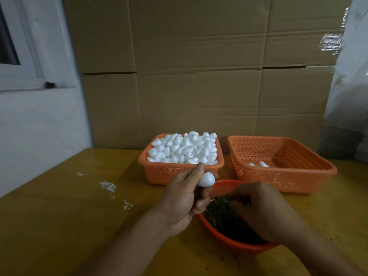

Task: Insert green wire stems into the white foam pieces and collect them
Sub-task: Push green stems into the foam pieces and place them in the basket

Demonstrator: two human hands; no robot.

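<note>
Head view, looking down at your two hands over a yellow-brown wooden worktop (59,226). Your left hand (185,198) is raised just in front of the left basket, thumb up, w/ one white egg-shaped foam piece (206,179) pinched at the fingertips; the piece sits above the near rim of the round bowl. Your right hand (258,208) is down inside the round orange plastic bowl (225,239), fingers curled into the pile of thin green wire stems (219,214). Can't tell whether it actually grips a stem, since the fingertips are buried & the area is dark.

Bowl is nearest you, centre-right, approx between your forearms. Behind it, two orange perforated plastic baskets stand side by side, near but apart. Left basket (159,172) is heaped full w/ white foam pieces (185,148). Right basket (286,176) is nearly bare inside: a couple of white foam pieces (260,164) lie at its front left; stems on them can't be made out.

Some white crumbs/smears (108,186) mark the worktop left of your left hand. Brown cardboard boxes (199,66) are stacked as a wall behind the baskets. White wall & window frame (29,76) at left; grey plastic sheeting (350,76) at far right.
</note>
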